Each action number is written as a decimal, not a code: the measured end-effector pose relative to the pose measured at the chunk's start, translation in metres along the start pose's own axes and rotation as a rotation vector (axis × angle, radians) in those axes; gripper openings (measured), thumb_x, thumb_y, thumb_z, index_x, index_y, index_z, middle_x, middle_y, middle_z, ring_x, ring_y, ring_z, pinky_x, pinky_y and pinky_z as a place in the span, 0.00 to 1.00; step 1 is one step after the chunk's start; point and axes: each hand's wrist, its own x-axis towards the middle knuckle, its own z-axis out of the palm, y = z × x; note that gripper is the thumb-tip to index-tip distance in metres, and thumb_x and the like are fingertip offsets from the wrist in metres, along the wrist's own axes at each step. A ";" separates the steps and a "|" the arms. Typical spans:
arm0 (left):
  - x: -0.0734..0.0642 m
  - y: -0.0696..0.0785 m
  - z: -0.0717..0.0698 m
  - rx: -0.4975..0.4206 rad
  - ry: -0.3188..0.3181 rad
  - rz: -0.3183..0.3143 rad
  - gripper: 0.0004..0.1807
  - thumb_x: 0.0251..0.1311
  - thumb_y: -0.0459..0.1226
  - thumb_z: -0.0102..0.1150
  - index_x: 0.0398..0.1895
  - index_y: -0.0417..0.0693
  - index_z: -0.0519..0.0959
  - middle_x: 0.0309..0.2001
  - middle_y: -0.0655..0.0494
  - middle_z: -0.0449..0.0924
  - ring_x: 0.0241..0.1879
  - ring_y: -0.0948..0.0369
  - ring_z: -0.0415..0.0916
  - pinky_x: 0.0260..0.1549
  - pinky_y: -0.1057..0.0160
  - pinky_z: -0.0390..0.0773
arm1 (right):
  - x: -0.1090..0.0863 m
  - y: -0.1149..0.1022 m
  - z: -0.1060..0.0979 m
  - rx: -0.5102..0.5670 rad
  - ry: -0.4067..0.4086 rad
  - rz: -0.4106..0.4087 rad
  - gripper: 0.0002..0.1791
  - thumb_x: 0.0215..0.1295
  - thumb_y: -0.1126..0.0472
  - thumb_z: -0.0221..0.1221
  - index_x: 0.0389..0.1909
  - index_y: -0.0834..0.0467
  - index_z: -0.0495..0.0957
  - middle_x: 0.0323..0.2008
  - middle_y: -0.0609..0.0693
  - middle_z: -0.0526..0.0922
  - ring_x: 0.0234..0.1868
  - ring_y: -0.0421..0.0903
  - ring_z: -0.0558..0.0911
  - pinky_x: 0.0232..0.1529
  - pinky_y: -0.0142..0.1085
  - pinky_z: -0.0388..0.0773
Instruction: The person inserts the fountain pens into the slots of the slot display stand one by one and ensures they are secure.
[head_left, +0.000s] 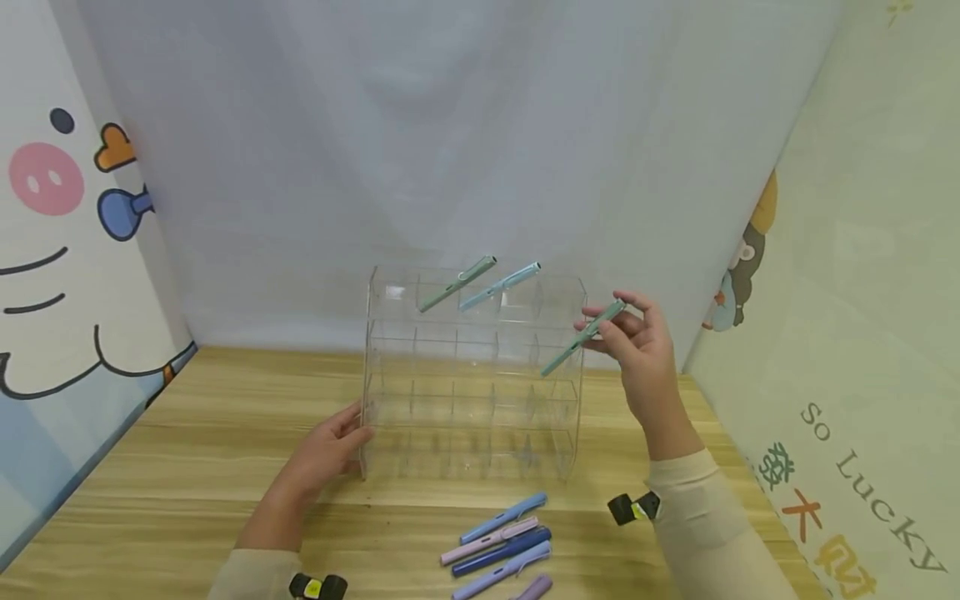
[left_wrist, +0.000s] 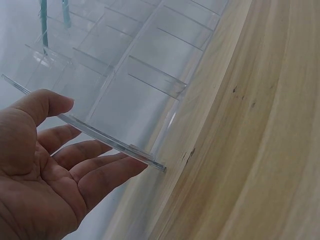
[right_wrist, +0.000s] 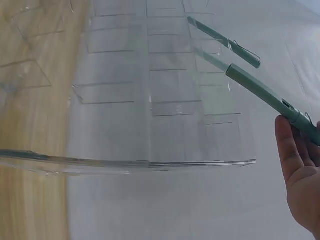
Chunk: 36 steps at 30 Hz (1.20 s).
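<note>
A clear acrylic display rack (head_left: 472,400) with rows of small compartments stands upright on the table. My left hand (head_left: 322,454) grips its left side panel (left_wrist: 107,139), thumb on one face and fingers on the other. My right hand (head_left: 647,354) pinches a green pen (head_left: 581,340) near its upper end, tilted beside the rack's right edge. In the right wrist view this pen (right_wrist: 260,92) points toward the upper compartments. A grey-green pen (head_left: 457,284) and a light blue pen (head_left: 501,287) lean in the top row.
In front of the rack lie a blue pen (head_left: 504,518), a pink pen (head_left: 490,541), a dark blue pen (head_left: 501,552), a lavender pen (head_left: 502,571) and a purple pen (head_left: 534,588). The wooden table (head_left: 247,417) meets a pale cloth backdrop (head_left: 300,208).
</note>
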 end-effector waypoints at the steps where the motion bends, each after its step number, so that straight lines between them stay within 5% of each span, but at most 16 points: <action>1: 0.000 0.000 0.000 -0.004 -0.005 0.003 0.36 0.73 0.44 0.51 0.79 0.52 0.50 0.74 0.40 0.57 0.67 0.41 0.64 0.48 0.50 0.81 | 0.009 -0.003 -0.001 -0.005 0.008 -0.006 0.24 0.73 0.65 0.53 0.67 0.60 0.60 0.52 0.63 0.79 0.48 0.52 0.85 0.47 0.41 0.83; 10: 0.001 -0.002 0.000 -0.009 -0.003 0.008 0.36 0.73 0.44 0.51 0.79 0.52 0.50 0.74 0.40 0.57 0.67 0.42 0.64 0.46 0.52 0.82 | 0.072 -0.016 0.000 -0.024 0.099 -0.024 0.27 0.73 0.64 0.53 0.69 0.55 0.58 0.53 0.66 0.77 0.49 0.58 0.83 0.48 0.42 0.83; 18: 0.002 -0.004 0.001 -0.022 -0.009 0.020 0.36 0.73 0.44 0.51 0.79 0.50 0.51 0.74 0.37 0.57 0.66 0.40 0.64 0.43 0.52 0.82 | 0.103 -0.009 0.006 -0.059 0.163 -0.024 0.24 0.73 0.66 0.52 0.66 0.55 0.59 0.54 0.63 0.75 0.52 0.62 0.81 0.51 0.42 0.81; 36: 0.002 -0.006 -0.001 -0.024 -0.009 0.008 0.38 0.72 0.47 0.53 0.79 0.52 0.50 0.75 0.38 0.54 0.69 0.40 0.61 0.46 0.52 0.81 | 0.098 0.020 0.021 -0.212 0.004 0.182 0.23 0.74 0.65 0.51 0.65 0.68 0.61 0.56 0.67 0.75 0.55 0.55 0.80 0.51 0.40 0.81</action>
